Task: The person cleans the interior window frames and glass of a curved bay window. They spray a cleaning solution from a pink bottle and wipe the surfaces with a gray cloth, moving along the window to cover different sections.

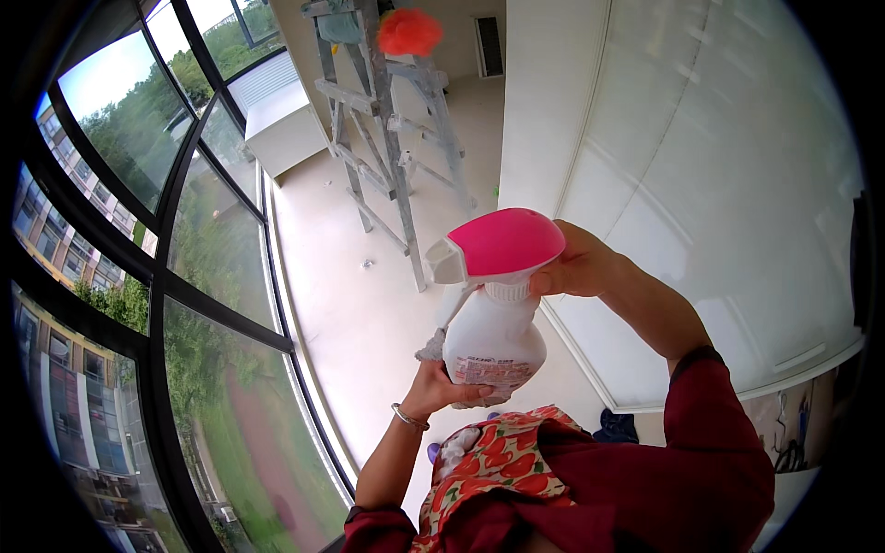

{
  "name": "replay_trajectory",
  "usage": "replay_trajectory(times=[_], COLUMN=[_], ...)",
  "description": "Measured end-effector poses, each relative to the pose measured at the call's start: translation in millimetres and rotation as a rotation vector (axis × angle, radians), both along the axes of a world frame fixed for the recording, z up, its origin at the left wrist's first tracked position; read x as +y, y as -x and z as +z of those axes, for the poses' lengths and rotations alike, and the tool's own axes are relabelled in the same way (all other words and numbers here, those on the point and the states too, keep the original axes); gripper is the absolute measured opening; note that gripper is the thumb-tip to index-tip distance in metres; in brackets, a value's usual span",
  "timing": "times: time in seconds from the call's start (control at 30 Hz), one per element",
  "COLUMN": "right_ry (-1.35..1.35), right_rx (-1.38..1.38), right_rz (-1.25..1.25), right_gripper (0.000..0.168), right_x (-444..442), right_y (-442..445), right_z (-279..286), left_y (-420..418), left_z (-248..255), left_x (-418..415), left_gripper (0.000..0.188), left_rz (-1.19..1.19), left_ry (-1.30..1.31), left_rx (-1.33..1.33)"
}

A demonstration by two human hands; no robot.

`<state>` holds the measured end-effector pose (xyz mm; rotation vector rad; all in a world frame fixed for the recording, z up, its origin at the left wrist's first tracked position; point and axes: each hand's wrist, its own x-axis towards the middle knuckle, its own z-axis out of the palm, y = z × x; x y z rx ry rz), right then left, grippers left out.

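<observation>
Before my chest I hold a white plastic spray bottle [494,332] upright, its pink trigger head [508,242] and pale nozzle facing left towards the windows. My right hand [581,266] is closed around the neck and the back of the spray head. Low on the bottle, my left hand [442,390] supports the body, the thumb across its printed label. A grey cloth [432,345] shows beside the left fingers, and part of it seems to be under the bottle. The trigger [454,304] hangs at the left of the neck, with no finger seen on it.
A paint-spattered wooden stepladder [380,138] stands ahead, with an orange-red fluffy duster [410,32] near its top. Dark-framed windows [159,276] line the left. Glossy white panels [691,207] rise on the right. A white cabinet [287,128] sits in the far corner. Dark cloth [615,426] lies low at right.
</observation>
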<state>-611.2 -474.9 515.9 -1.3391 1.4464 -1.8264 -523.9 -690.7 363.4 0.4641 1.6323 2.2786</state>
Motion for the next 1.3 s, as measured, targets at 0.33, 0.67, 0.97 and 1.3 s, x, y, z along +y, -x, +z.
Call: replay_trajectory(times=[0.33,0.67,0.97,1.3], right_ry=[0.006,-0.069,-0.013,-0.029], right_rx=[-0.251,-0.264,-0.345,-0.465], right_rz=[-0.386,-0.329,-0.28,0.339], right_gripper=[0.056,0.05,0.042,0.067], right_x=[-44.8,-93.3,-163.1,-197.6], right_y=[3.6,-1.1,-14.4,-13.4], right_z=[-38.4,-47.5,-67.9,-77.3], left_y=[-10.7,-32.2,-58.5,-94.8], left_z=[-6.3,-20.4,-33.6,-54.3], left_x=[-9.0,-42.1,-59.6,-93.6], left_gripper=[0.058,0.066,0.054,0.061], left_rz=[0.31,0.651,1.053,1.108], left_ry=[0.195,0.303,0.518,0.399], left_rx=[-0.042,0.173,0.26,0.277])
